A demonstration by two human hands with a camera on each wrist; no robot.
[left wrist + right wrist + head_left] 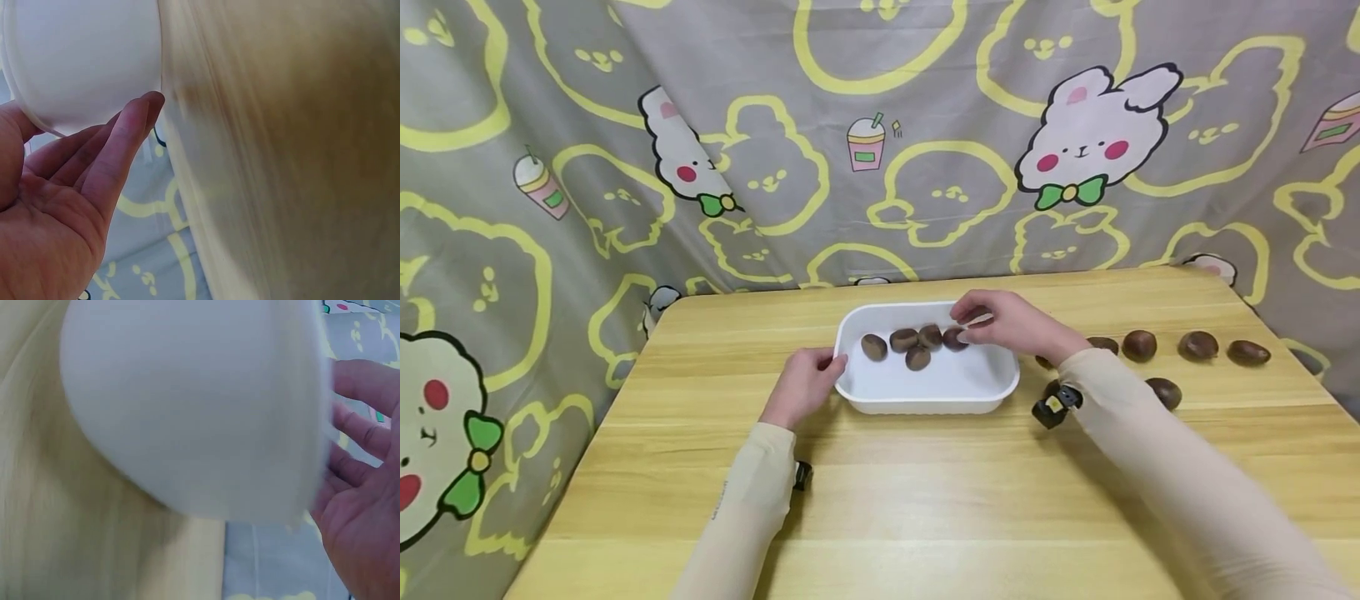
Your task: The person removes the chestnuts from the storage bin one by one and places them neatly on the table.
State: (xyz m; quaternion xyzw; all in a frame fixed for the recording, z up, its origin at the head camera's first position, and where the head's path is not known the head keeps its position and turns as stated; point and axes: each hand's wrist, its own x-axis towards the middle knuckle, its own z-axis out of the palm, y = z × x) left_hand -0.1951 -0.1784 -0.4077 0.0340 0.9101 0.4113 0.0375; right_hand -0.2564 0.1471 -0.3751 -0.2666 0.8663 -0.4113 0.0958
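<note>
White, one tray (925,382) sits on the counter (880,500) holding five brown chestnuts (874,347); at least six more lie to its right. Left grip (799,387) pinches the tray's end rim; right grip (1011,323), thumb and fingers apart, hovers at the rightmost inside chestnut (953,339), contact unclear. Left sleeve (748,479) lettering is illegible.

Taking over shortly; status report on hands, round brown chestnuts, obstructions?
Left hand gripping white rectangular plastic tray. Right hand over tray, beside one chestnut. Five chestnuts visible inside, more on wood-grain table, right. Nothing seen blocking.
</note>
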